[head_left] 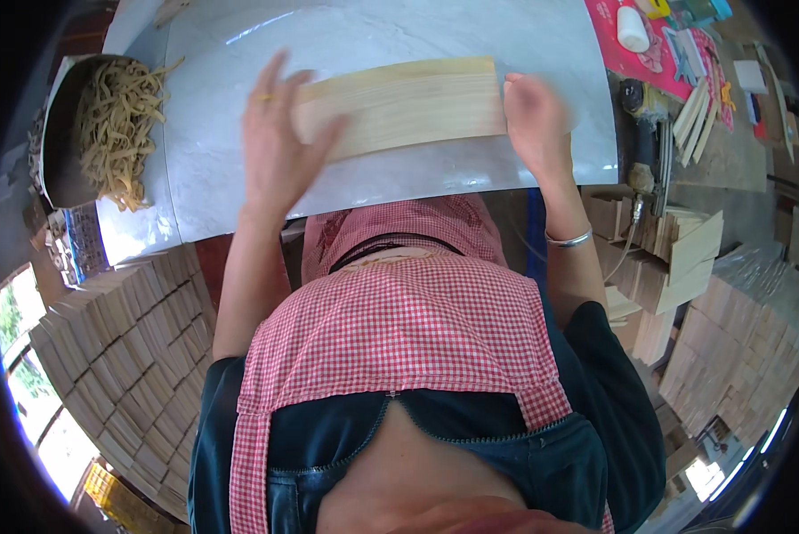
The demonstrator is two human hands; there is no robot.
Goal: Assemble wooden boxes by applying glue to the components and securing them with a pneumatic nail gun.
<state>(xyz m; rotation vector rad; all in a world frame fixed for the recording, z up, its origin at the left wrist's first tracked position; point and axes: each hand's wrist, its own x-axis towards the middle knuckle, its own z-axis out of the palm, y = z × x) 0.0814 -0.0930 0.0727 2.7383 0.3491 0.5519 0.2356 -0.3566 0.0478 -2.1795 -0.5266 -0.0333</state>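
Two hands (279,133), one wooden panel (417,107), one silver bangle (569,240), one gold ring (265,97) and one white bottle (632,29) are seen before me.

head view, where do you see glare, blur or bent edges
Head view: glare streaks the pale tabletop; same head view: blur softens the left hand and right hand; head view again: the fisheye lens bows the tabletop's near edge.

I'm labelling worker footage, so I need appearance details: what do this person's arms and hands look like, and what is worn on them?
Dark teal sleeves end near the elbows, leaving both forearms bare. The left hand wears a gold-coloured ring; a silver bangle circles the right wrist. The right hand is blurred, but ungloved.
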